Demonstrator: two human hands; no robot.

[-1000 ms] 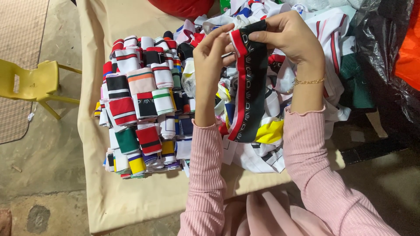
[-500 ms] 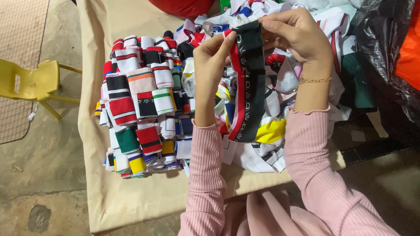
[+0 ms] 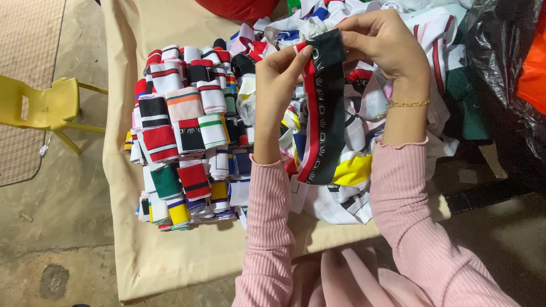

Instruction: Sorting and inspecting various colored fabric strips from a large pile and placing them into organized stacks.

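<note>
Beige cloth (image 3: 170,256) covers the table, a yellow chair (image 3: 45,108) at far left. Folded striped bands (image 3: 182,136) stack left of centre. Left hand (image 3: 278,79) and right hand (image 3: 381,45) pinch a black-and-red fabric strip (image 3: 324,113) hanging at upper centre, over loose scraps (image 3: 352,170).

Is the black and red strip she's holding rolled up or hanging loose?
Hanging loose: both hands pinch the strip at its top and it dangles full length.
</note>
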